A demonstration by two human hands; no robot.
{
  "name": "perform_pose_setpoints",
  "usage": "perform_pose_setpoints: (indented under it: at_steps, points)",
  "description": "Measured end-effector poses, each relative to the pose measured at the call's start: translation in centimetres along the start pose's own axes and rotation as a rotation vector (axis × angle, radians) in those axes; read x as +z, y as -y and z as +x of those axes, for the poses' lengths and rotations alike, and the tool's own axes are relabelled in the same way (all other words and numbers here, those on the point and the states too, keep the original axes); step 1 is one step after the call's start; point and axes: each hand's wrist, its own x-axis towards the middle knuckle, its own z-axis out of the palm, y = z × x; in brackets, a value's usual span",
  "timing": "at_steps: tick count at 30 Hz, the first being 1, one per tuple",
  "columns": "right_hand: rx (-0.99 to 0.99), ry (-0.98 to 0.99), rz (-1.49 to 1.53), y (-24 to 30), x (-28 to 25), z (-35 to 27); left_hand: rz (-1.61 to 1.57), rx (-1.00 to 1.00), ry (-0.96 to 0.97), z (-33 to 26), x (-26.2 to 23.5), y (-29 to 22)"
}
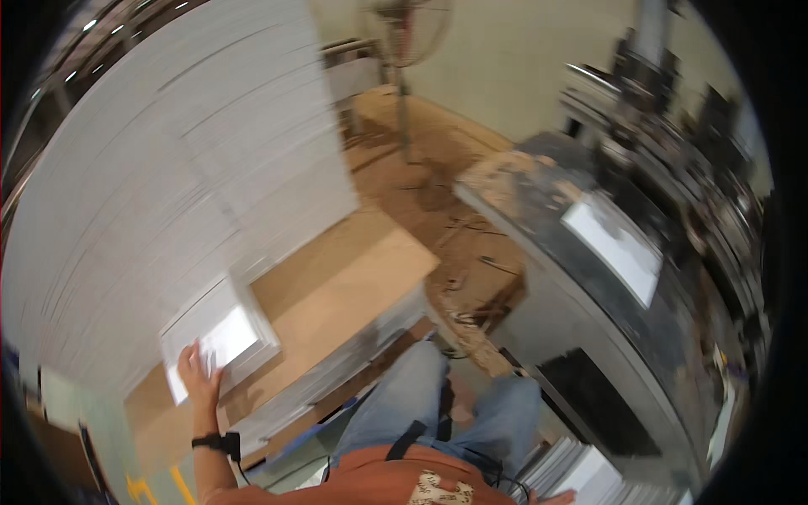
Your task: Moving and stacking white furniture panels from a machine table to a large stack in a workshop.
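My left hand (pixel 199 380) rests on the near edge of a short stack of white panels (pixel 244 343), its fingers and thumb apart on the top piece. That stack lies on a brown board (pixel 345 265), against a tall pile of white sheets or panels (pixel 185 160). At the bottom edge of the picture, only part of my right hand (pixel 557 498) shows, beside a row of white panels (pixel 581 471). Its fingers are mostly cut off, so its grip is hidden.
A grey machine table (pixel 581 295) stands at the right, carrying a white panel (pixel 614 248) and dark metal machinery (pixel 665 143). Wood dust and scraps cover the brown floor area (pixel 421 181) beyond. A stand fan (pixel 408 34) is at the back.
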Motion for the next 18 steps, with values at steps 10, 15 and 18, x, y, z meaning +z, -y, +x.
perform_pose_setpoints:
  at_steps: [10, 15, 18]
  points:
    - [0.023, 0.004, 0.602, -1.3, -6.0, -2.1, -1.021, 0.989, 0.019, 9.2, 10.5, -48.4]
    - [-0.039, -0.022, 0.625, -3.3, -10.6, -2.0, -0.936, 1.245, 0.095, 9.1, 11.9, -70.2]
    - [-0.041, -0.045, 0.578, -4.4, -14.0, -0.9, -0.672, 1.17, 0.412, 8.6, 14.2, -75.3]
